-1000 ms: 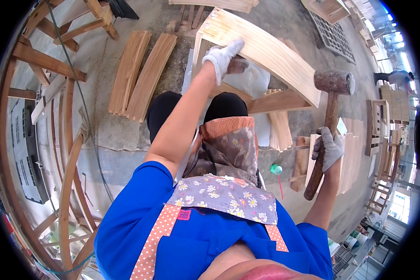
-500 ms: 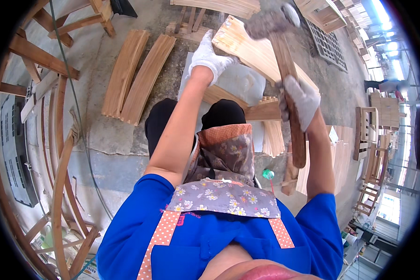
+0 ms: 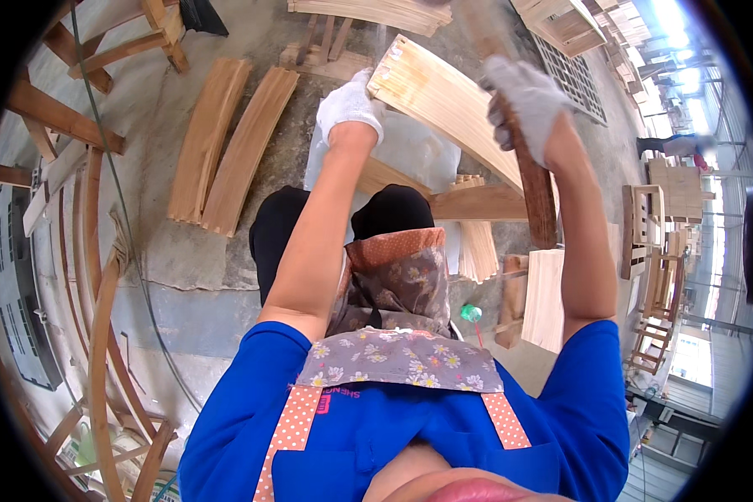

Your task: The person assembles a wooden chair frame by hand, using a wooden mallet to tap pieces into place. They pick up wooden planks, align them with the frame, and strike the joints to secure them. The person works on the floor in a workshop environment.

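My left hand (image 3: 348,113), in a white knit glove, is closed on the upper left end of a pale wooden board (image 3: 448,100). The board slants down to the right, with joint marks at its held end. In my gloved right hand (image 3: 530,102) is a hammer (image 3: 535,197), gripped by its thick wooden handle and raised over the board's right part. Its head is blurred and mostly cut off at the top edge. Under the pale board lies a browner wooden piece (image 3: 481,203), near my knees.
Two long boards (image 3: 247,155) lie on the concrete floor to the left, near wooden frames (image 3: 100,335) and a trailing hose (image 3: 130,209). More slats (image 3: 376,10) lie at the far side. A grey grid pallet (image 3: 571,79) and stacked wood stand right; a person (image 3: 682,146) is beyond.
The hammer has gone up and away, its head leaving the top of the picture. My left hand's spread fingers have closed at the board's end.
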`<state>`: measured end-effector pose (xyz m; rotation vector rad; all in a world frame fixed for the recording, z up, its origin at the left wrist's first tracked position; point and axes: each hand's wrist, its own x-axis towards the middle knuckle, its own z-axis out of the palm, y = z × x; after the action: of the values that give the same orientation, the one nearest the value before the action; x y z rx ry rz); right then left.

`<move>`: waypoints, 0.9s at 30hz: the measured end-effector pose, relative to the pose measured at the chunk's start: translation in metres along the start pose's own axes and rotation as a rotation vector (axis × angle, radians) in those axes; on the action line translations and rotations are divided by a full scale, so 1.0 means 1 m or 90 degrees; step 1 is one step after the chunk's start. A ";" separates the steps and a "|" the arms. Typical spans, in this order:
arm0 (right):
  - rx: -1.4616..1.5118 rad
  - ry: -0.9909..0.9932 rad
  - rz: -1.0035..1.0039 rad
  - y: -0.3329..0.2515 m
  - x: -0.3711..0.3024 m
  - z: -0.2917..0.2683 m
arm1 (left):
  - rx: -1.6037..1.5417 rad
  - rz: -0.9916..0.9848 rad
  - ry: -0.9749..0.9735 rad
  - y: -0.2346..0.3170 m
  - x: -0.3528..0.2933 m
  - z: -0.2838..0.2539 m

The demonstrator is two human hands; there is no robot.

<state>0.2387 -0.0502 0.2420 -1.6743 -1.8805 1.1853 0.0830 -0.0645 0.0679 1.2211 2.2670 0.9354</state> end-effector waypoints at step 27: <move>0.037 0.071 -0.047 -0.013 -0.029 0.019 | 0.029 -0.016 0.020 -0.015 0.008 -0.002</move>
<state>0.2233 -0.0834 0.2477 -1.5923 -1.8063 1.0840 0.0685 -0.0640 0.0589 1.2019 2.3344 0.9040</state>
